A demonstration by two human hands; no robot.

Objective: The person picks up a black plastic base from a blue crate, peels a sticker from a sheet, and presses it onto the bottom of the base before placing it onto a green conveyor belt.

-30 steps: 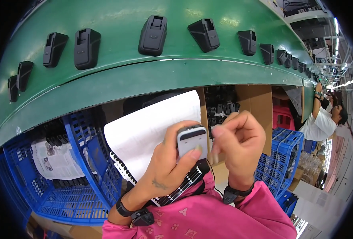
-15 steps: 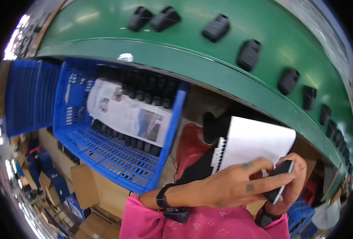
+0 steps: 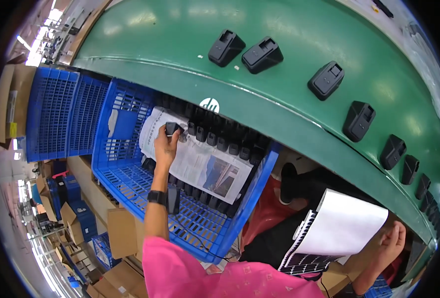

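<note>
My left hand [image 3: 164, 149] reaches into the blue crate [image 3: 103, 149] and grips a small black plastic housing [image 3: 172, 129] by its sides. Beneath it lies a printed paper sheet [image 3: 185, 164] inside the crate, with a row of similar black housings [image 3: 222, 144] standing along its far side. More dark housings show under the sheet's near edge. At the right, my right hand [image 3: 392, 241] is off the spiral-bound pad [image 3: 351, 223], beside its right edge. Its fingers are loosely curled and apart, and nothing shows in them. A black gridded sheet [image 3: 311, 263] sticks out below the pad's white page.
On the green table [image 3: 155, 30], several black housings form a spaced line, among them one housing [image 3: 326, 79] near the middle. Blue crates [image 3: 51, 114] stand at the left. Cardboard boxes [image 3: 120, 228] sit on the floor. A red stool [image 3: 262, 208] is below the table.
Both hands were together at the right around a black housing. My left hand has since moved left into the crate with a housing; my right has let go. The view has shifted.
</note>
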